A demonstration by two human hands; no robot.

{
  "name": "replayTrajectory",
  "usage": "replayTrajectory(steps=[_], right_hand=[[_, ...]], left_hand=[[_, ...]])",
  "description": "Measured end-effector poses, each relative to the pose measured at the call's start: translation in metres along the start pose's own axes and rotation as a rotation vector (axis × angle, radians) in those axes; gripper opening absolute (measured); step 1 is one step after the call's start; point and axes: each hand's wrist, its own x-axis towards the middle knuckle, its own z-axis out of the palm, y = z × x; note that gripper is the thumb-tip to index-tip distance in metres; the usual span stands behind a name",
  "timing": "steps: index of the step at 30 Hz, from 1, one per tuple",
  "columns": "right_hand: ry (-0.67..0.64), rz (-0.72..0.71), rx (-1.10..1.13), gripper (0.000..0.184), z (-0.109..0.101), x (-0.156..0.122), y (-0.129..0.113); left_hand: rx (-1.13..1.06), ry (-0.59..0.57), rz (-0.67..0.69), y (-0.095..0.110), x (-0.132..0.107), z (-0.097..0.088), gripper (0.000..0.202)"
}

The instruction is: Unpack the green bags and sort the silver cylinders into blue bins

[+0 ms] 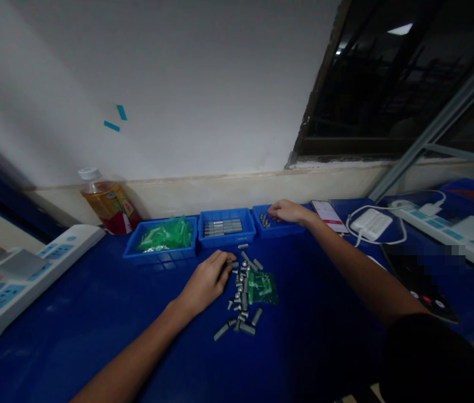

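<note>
My left hand (208, 281) rests by a loose pile of metal parts, its fingers curled; whatever they hold, if anything, is hidden. The pile has small screws (237, 306) and grey metal cylinders (247, 328). A small green plastic bag (263, 288) with pieces inside lies against the pile's right side. Over the right blue bin (276, 228) is my right hand (287, 211), fingertips pinched together beside the small screws (264, 220) in it. Anything between those fingertips is too small to make out. In the middle blue bin (226, 240), metal cylinders (223, 226) lie in rows.
Green plastic bags (165, 235) fill the left blue bin (159, 257). Behind it stands a drink bottle (108, 201). Power strips (58, 252) lie at both sides. On the right are a phone (328, 215), a white charger (371, 224) with cable, and a metal frame bar (425, 137).
</note>
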Motion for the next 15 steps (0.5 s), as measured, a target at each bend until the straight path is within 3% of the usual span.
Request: replayTrajectory(steps=[4,6,8,10,15], right_hand=[[0.227,-0.113,-0.066,0.018,0.014,-0.045,-0.018],[0.437,-0.398,-0.106,0.019,0.037,-0.080,-0.025],[0.398,-0.628,-0.108,0.018,0.062,-0.112,-0.028],[0.394,-0.703,-0.129,0.018,0.082,-0.134,-0.028],[0.466,-0.696,-0.073,0.007,0.090,-0.143,-0.019]], left_hand=[[-0.074,0.054,-0.006,0.004,-0.002,-0.004,0.019],[-0.131,0.080,-0.042,0.011,0.000,-0.005,0.015],[-0.205,0.103,-0.072,0.023,0.005,-0.003,0.014],[-0.294,0.107,-0.065,0.038,0.011,0.002,0.015],[-0.432,0.104,-0.065,0.056,0.026,0.013,0.015]])
